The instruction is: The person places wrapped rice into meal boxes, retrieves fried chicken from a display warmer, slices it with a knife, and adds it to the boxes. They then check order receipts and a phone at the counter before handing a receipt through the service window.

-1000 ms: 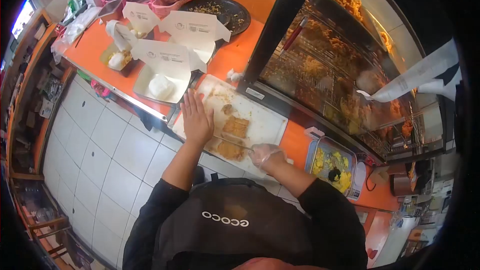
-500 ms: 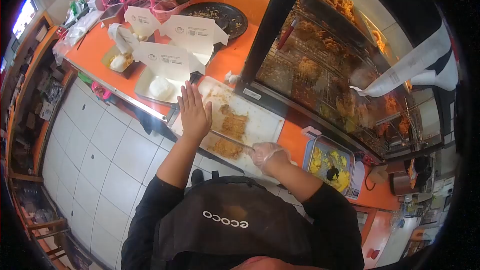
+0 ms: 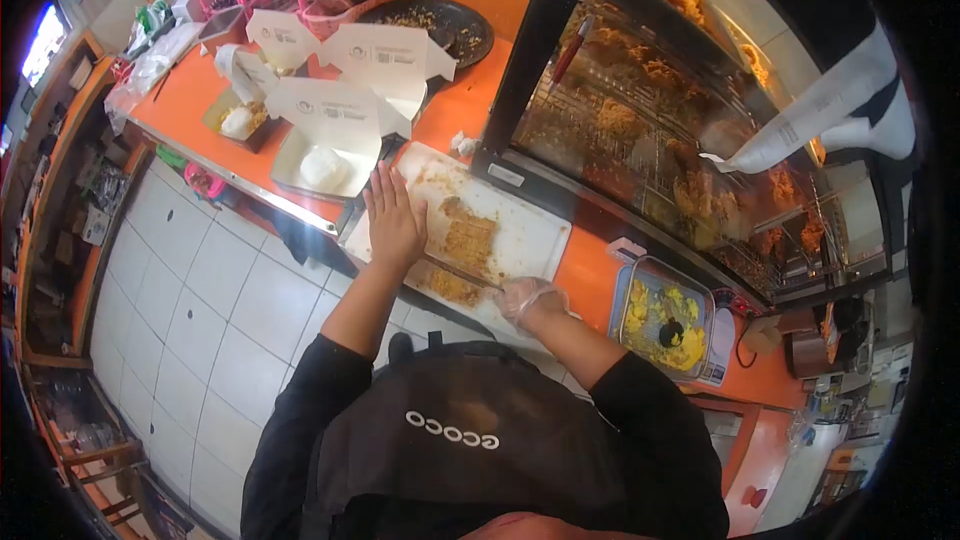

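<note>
My right hand (image 3: 527, 302), in a clear plastic glove, is closed on the handle of a knife (image 3: 462, 272). The narrow blade runs left from the glove towards my left hand, over flat breaded fried chicken (image 3: 470, 238) on a white cutting board (image 3: 535, 230). Another breaded piece (image 3: 452, 287) lies on the near side of the blade, partly covered. Bare and flat, my left hand (image 3: 397, 220) has its fingers stretched out at the board's left side, by the blade's far end. Whether its palm touches the blade is hidden.
An open white box (image 3: 325, 105) with a rice mound (image 3: 322, 171) stands left of the board, with more boxes behind. A glass display case (image 3: 640, 130) of fried food borders the right side. A tray of yellow food (image 3: 660, 325) sits right, a black pan (image 3: 475, 35) at the back.
My right hand and the knife have shifted slightly up and left, and the blade now covers more of the nearer breaded piece. My left hand stays flat in about the same place.
</note>
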